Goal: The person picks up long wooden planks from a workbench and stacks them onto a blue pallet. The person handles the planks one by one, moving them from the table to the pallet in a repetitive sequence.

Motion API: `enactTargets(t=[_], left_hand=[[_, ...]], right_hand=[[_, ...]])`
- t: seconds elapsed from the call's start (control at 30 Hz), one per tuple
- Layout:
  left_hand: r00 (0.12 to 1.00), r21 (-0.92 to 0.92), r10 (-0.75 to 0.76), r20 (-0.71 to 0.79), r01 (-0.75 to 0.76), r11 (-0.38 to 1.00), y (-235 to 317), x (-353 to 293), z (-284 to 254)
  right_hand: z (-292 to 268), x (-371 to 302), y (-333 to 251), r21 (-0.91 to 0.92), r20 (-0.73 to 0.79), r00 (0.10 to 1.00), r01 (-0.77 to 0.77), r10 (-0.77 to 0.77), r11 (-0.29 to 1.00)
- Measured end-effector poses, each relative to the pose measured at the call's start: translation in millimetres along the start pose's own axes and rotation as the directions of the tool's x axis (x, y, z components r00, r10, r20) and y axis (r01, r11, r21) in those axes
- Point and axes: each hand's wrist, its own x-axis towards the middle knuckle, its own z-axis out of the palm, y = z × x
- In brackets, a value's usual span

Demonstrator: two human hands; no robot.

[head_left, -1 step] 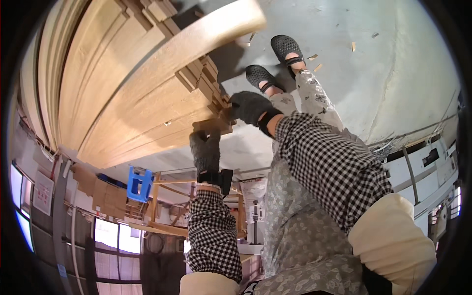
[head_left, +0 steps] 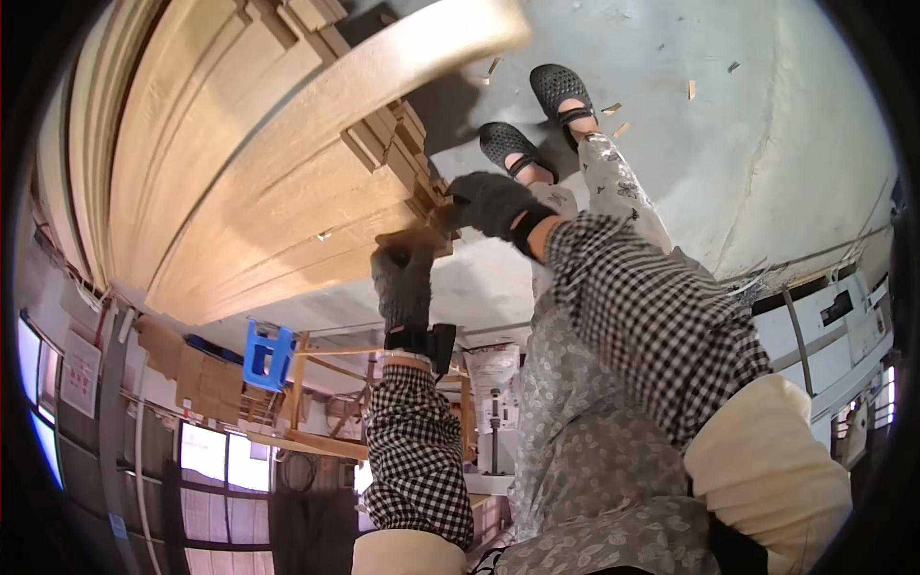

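Observation:
A stack of pale wooden boards (head_left: 278,216) with stepped, notched ends (head_left: 388,134) fills the upper left, and a curved board (head_left: 383,77) lies along its upper side. My left hand (head_left: 401,292), in a dark grey glove, is closed on a small wooden piece (head_left: 407,237) at the lower corner of the stack. My right hand (head_left: 494,204), gloved alike, has its fingers bent round the end of the same piece, close to the notched ends. Its fingertips are partly hidden and smeared by motion.
My dark perforated shoes (head_left: 561,91) stand on the grey floor (head_left: 709,163), with wood scraps (head_left: 621,128) near them. Beyond the stack are a blue plastic stool (head_left: 266,355), a wooden frame (head_left: 331,446) and cardboard sheets (head_left: 206,383). Pale panels (head_left: 815,335) stand at the right.
The view has shifted slightly. Both hands stay at the same corner of the stack, and the right has moved a little to the right in the picture.

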Motion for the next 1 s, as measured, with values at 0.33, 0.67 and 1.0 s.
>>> enactTargets(t=[0.33, 0.67, 1.0], left_hand=[[0.984, 0.034, 0.176, 0.02, -0.177, 0.984, -16, 16, 4], [0.989, -0.017, 0.144, 0.046, -0.143, 0.99, 11, 12, -4], [0.942, 0.061, 0.166, 0.293, -0.192, 0.98, 12, 26, -7]], right_hand=[[-7, 6, -1, -0.171, 0.182, 0.974, 0.165, -0.133, 0.971], [-51, 19, 12, 0.326, 0.672, 0.734, -0.414, 0.1, 0.85], [-125, -14, -4, -0.392, -0.159, 0.968, 0.119, -0.194, 0.912]])
